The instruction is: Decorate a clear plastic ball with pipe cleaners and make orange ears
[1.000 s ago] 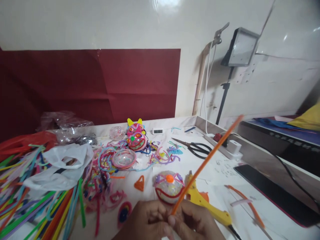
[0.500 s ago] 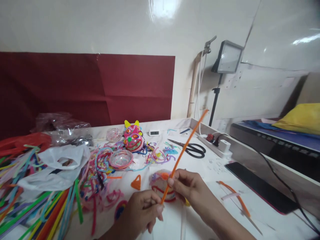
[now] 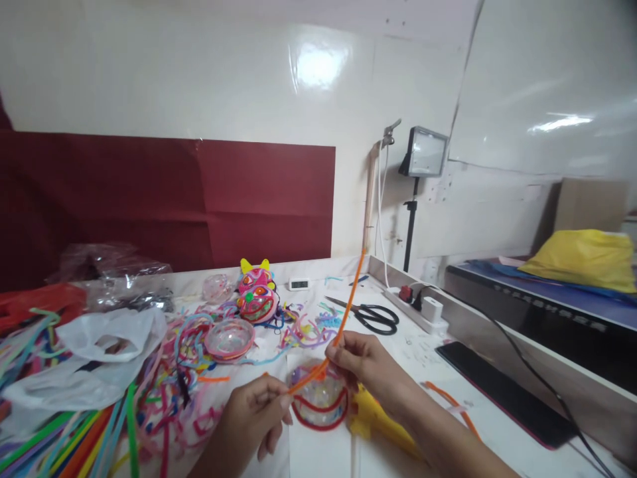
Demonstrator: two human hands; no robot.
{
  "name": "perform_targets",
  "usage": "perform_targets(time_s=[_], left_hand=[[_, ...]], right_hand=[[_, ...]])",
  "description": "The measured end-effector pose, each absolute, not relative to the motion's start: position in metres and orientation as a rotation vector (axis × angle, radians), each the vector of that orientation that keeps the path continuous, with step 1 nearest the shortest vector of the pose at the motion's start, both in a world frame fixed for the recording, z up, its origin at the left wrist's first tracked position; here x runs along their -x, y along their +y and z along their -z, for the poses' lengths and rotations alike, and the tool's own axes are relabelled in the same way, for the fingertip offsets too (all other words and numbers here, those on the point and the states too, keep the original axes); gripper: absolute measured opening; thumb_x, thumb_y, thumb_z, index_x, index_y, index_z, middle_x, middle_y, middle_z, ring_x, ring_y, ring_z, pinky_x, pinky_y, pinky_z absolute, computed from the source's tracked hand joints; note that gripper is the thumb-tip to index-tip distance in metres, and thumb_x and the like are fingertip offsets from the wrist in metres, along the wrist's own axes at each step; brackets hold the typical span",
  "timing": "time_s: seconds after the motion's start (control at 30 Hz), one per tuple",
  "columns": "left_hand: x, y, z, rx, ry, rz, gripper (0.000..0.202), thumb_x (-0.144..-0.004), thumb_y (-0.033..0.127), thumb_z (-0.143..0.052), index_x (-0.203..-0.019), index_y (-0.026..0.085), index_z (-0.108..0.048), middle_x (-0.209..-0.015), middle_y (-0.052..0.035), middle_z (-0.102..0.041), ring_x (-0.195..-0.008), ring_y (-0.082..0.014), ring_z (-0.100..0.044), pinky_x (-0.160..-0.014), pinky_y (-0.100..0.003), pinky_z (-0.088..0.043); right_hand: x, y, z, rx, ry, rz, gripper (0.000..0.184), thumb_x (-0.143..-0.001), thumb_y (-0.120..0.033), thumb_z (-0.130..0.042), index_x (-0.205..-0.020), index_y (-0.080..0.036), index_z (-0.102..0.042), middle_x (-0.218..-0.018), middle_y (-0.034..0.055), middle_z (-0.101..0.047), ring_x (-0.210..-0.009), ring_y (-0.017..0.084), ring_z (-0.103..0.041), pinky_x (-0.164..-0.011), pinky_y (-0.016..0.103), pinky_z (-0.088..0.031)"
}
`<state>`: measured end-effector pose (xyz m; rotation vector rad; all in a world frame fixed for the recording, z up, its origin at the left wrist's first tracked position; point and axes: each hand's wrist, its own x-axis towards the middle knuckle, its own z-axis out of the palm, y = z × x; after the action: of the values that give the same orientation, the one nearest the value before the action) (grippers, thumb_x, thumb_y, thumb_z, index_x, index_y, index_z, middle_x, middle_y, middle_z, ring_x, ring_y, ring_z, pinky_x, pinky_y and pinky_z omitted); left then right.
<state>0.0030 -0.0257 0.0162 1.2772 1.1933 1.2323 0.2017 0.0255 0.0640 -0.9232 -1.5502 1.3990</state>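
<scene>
An orange pipe cleaner [image 3: 351, 299] runs between my hands, its free end pointing up and away. My left hand [image 3: 256, 415] pinches its lower end, while my right hand [image 3: 361, 362] grips it further along between thumb and fingers. The stem bends slightly at the right fingers. Just beneath and behind the hands sits a clear round plastic piece [image 3: 321, 405] with red pipe-cleaner lines along its rim and across it. A yellow tool [image 3: 381, 421], partly hidden by my right forearm, lies beside that piece; I cannot make out its kind.
Black-handled scissors [image 3: 371, 315] lie behind my right hand, near a phone [image 3: 502, 392] and a power strip [image 3: 432, 322]. Left of the hands are a clear bowl [image 3: 229, 340], tangled pipe cleaners, a white plastic bag [image 3: 114, 332] and a decorated cat-eared figure [image 3: 256, 299].
Both hands have moved slightly left, and the left has drawn away from the right. The pipe cleaner now bends, with a longer stretch between the hands. More of the yellow tool shows.
</scene>
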Motion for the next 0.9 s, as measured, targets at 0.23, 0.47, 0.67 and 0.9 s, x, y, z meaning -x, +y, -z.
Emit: perform_targets(time_s=[0.23, 0.47, 0.67, 0.9], left_hand=[[-0.006, -0.029, -0.030, -0.911, 1.097, -1.501, 0.032, -0.059, 0.039, -0.079, -0.068, 0.014, -0.062, -0.059, -0.0002, -0.066, -0.037, -0.0046, -0.048, -0.034, -0.014, -0.033], [-0.005, -0.021, -0.015, -0.633, 1.002, -1.571, 0.037, -0.047, 0.035, -0.088, -0.072, 0.016, -0.069, -0.061, 0.0024, -0.066, -0.049, -0.0050, -0.053, -0.045, -0.012, -0.042], [-0.012, -0.023, -0.007, -0.731, 0.973, -1.503, 0.034, -0.056, 0.041, -0.082, -0.075, 0.015, -0.070, -0.053, 0.0037, -0.061, -0.045, -0.0066, -0.052, -0.042, -0.015, -0.041], [-0.012, -0.019, -0.006, -0.734, 1.045, -1.522, 0.043, -0.051, 0.047, -0.083, -0.074, 0.013, -0.068, -0.064, -0.0002, -0.066, -0.041, -0.0075, -0.053, -0.038, -0.019, -0.041]], right_hand=[[-0.196, 0.024, -0.061, 0.950, -1.542, -1.519, 0.037, -0.067, -0.048, -0.069, -0.061, -0.015, -0.054, -0.044, -0.0061, -0.049, -0.034, 0.004, -0.037, -0.036, 0.018, -0.026], [-0.183, 0.019, -0.056, 0.847, -1.498, -1.677, 0.038, -0.065, -0.048, -0.072, -0.060, -0.012, -0.058, -0.041, -0.0049, -0.051, -0.033, 0.003, -0.038, -0.037, 0.017, -0.028], [-0.176, 0.018, -0.052, 0.837, -1.526, -1.691, 0.043, -0.066, -0.052, -0.070, -0.059, -0.011, -0.059, -0.040, -0.0039, -0.049, -0.034, 0.005, -0.037, -0.039, 0.019, -0.025], [-0.173, 0.020, -0.043, 0.853, -1.483, -1.696, 0.047, -0.065, -0.057, -0.069, -0.059, -0.011, -0.059, -0.041, -0.0036, -0.050, -0.035, 0.004, -0.038, -0.039, 0.019, -0.027]])
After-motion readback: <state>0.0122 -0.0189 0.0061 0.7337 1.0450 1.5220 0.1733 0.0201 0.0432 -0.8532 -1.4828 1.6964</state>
